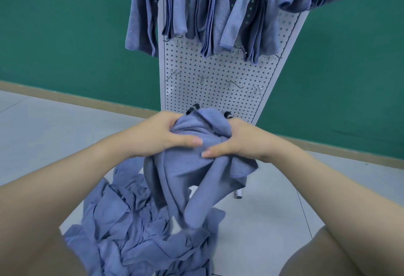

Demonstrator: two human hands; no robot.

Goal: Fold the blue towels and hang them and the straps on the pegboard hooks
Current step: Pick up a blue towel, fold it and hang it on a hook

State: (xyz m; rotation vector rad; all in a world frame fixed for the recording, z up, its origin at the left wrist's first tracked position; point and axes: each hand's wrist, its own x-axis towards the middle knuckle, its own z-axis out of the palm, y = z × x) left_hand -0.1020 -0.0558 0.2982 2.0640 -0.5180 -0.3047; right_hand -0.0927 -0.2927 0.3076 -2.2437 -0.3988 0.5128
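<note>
A crumpled blue towel (192,173) hangs in front of me, bunched at its top. My left hand (157,136) grips the top left of the bunch and my right hand (238,142) grips the top right, thumbs on the cloth. A pile of loose blue towels (131,227) lies on the floor below. Several folded blue towels (207,13) hang on the upper hooks of the white pegboard (214,72). A row of bare metal hooks (203,79) crosses its middle. Two black-and-white strap ends (227,114) show just behind the held towel.
The pegboard stands against a green wall (65,35) with a tan baseboard. The floor is pale grey tile (262,210). My knees show at the bottom left and bottom right corners.
</note>
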